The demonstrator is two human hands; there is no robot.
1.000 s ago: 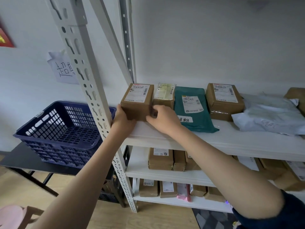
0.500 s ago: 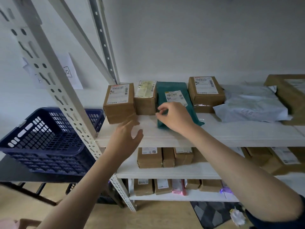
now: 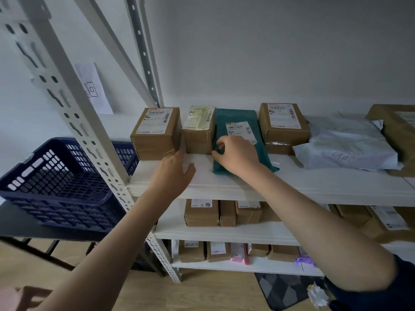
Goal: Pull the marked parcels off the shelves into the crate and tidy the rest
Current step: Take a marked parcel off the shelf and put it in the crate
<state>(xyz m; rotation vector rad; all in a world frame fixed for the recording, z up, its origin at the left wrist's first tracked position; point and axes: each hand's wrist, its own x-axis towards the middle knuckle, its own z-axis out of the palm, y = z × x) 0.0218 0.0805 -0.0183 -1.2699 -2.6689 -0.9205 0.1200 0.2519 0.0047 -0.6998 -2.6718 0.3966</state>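
Left hand (image 3: pixel 173 173) now off brown box (image 3: pixel 157 133), fingers loose above shelf (image 3: pixel 292 182). Right hand (image 3: pixel 238 153) pinches green mailer's (image 3: pixel 242 122) left edge, covering its lower label. Blue crate (image 3: pixel 56 176) left, partly behind upright.

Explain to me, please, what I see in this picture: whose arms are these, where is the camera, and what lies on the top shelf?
No machine is here. A person wears a camera on the head, so you look forward and down along their own two bare arms. There is only this one view.

On the top shelf lie, from left to right, a brown box, a smaller brown box, a green mailer bag, another brown box, a grey plastic bag and part of a large carton. The lower shelves hold more parcels.

The right hand pinches the left edge of the green mailer bag. The left hand is open and holds nothing; its fingertips are at the first box. A blue crate stands on a dark table to the left.
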